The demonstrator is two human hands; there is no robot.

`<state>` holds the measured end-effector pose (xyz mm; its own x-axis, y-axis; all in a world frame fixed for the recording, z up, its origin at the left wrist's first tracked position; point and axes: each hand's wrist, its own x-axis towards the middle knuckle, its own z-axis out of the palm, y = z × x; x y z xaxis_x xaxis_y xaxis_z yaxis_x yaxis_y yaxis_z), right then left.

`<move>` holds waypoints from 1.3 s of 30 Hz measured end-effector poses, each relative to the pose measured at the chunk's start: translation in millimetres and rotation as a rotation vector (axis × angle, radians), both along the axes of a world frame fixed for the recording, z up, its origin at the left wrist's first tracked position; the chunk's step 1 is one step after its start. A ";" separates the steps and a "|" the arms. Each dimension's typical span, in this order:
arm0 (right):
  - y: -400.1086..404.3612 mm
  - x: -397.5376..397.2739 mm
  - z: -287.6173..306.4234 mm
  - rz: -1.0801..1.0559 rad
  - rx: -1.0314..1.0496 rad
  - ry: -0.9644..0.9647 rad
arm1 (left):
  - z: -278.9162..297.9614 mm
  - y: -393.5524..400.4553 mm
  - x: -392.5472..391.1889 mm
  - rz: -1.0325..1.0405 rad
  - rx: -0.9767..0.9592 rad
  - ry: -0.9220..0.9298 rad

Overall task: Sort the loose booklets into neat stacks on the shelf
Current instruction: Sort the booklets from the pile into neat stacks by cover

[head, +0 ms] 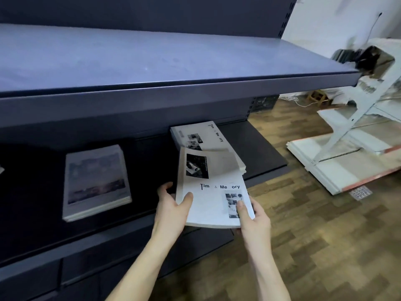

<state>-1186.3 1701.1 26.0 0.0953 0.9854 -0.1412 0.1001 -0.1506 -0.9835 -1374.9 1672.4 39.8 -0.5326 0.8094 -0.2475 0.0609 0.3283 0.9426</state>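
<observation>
I hold a white booklet (211, 187) with black-and-white photos and large lettering over the front edge of the dark middle shelf (267, 148). My left hand (173, 208) grips its left edge, thumb on the cover. My right hand (252, 216) grips its lower right corner, thumb on the cover. Its far end overlaps a stack of the same white booklets (201, 135) lying on the shelf behind. Further left on the same shelf lies a separate stack of booklets (96, 181) with a blurred bluish picture cover.
A wide grey upper shelf (173, 61) overhangs the middle shelf. A lower dark shelf (195, 244) sits beneath my hands. White shelving parts (351, 153) lie on the wooden floor (325, 246) to the right.
</observation>
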 end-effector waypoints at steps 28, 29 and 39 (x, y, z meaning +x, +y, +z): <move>190.5 46.0 -10.4 0.547 0.322 -0.424 | -17.0 99.8 71.8 0.244 -0.082 0.531; 194.5 46.0 -12.3 0.541 0.338 -0.440 | -16.7 101.4 71.5 0.252 -0.096 0.576; 203.6 36.9 -25.3 0.628 0.300 -0.415 | -23.8 107.6 70.4 0.208 -0.089 0.535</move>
<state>-1149.4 1904.7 0.7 -0.5017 0.8628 0.0629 0.4442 0.3193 -0.8371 -1304.5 1780.0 16.0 -0.7481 0.6625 0.0376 0.4467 0.4610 0.7668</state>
